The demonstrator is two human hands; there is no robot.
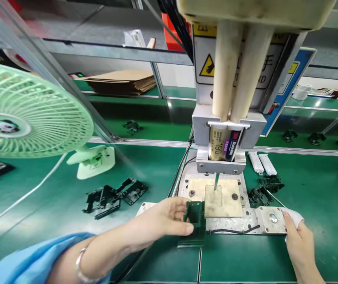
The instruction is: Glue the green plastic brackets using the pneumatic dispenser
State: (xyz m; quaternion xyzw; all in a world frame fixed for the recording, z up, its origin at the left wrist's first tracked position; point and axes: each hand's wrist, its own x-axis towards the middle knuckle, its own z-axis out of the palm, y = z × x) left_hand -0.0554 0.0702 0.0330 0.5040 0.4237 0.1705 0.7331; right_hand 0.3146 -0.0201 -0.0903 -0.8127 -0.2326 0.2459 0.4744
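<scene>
My left hand (pixel 173 219) grips a dark plastic part (pixel 197 225) by its left side, thumb in front and fingers behind. The part is beside the front left corner of a cream plate (pixel 236 199). Above that plate, a thin nozzle (pixel 217 181) points down from a two-barrel 3M Scotch-Weld adhesive cartridge (pixel 225 146) in a metal holder. On the right, my right hand (pixel 300 240) is closed on a crumpled white wipe (pixel 296 217), at the edge of a metal box with a round push button (pixel 273 218). A thin rod (pixel 275 198) slants toward this hand; whether I hold it, I cannot tell.
Black plastic parts (pixel 105 199) lie left on the green bench, others (pixel 265 189) right, near two white cartridges (pixel 262 163). A green clip-on fan (pixel 30 110) blocks the upper left. More black parts (pixel 316 138) sit on the belt behind. Stacked cardboard (pixel 121 81) stands farther back.
</scene>
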